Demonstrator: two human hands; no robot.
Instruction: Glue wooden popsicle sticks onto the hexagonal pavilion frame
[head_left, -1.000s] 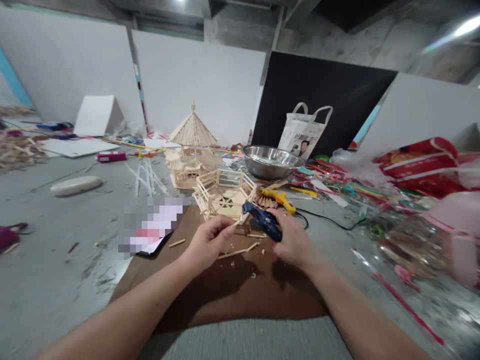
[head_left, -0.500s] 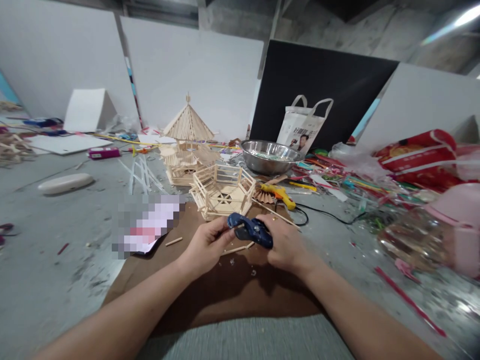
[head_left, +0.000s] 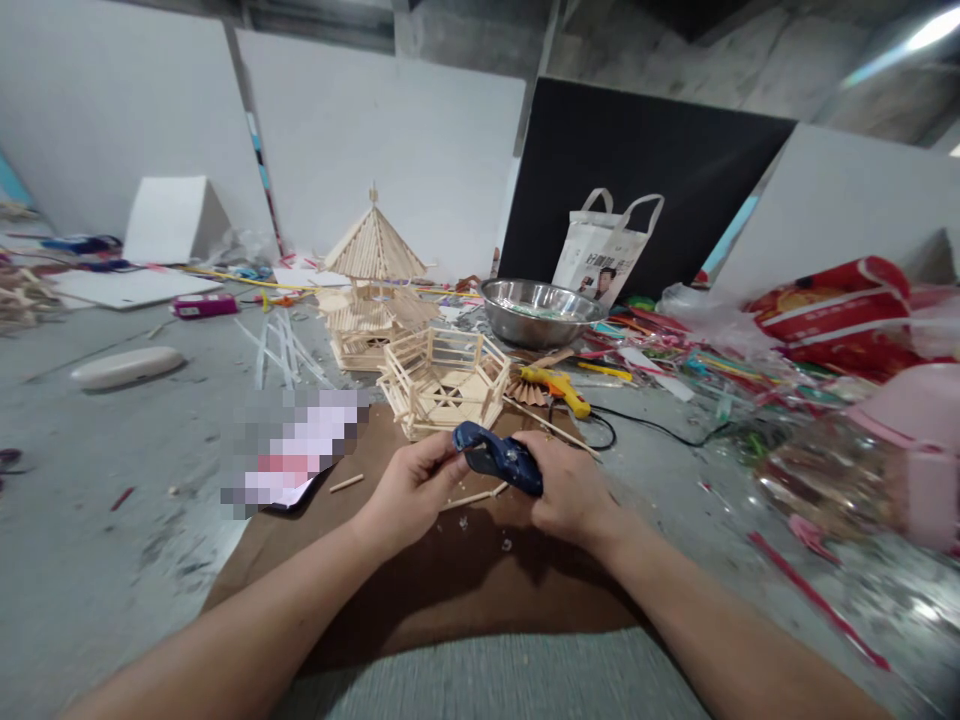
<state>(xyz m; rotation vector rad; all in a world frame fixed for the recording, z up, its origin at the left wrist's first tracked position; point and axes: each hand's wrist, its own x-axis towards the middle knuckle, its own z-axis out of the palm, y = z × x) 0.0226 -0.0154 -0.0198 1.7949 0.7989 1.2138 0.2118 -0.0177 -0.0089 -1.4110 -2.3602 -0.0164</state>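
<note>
My right hand (head_left: 574, 490) is wrapped around a dark blue hand cutter (head_left: 511, 464), its jaws pointing left. My left hand (head_left: 412, 485) pinches a thin wooden stick at those jaws; most of the stick is hidden by the fingers and the cutter. Below the hands, several short stick pieces lie on a brown sheet (head_left: 450, 590), one piece (head_left: 346, 483) off to the left. Just beyond the hands stands an open six-sided frame (head_left: 446, 400) built of wooden sticks. Behind it rises a stick pagoda model (head_left: 375, 250) with a pointed roof.
A yellow glue gun (head_left: 559, 388) with a black cord lies right of the frame. Farther back are a metal bowl (head_left: 540, 325) and a white bag (head_left: 604, 250). A phone-like slab (head_left: 307, 450) lies left, a pink-lidded bottle (head_left: 847, 470) right. Coloured scraps cover the right side.
The cutter has tilted slightly in my right hand, and less of the stick shows at its jaws. Both hands stay in nearly the same place.
</note>
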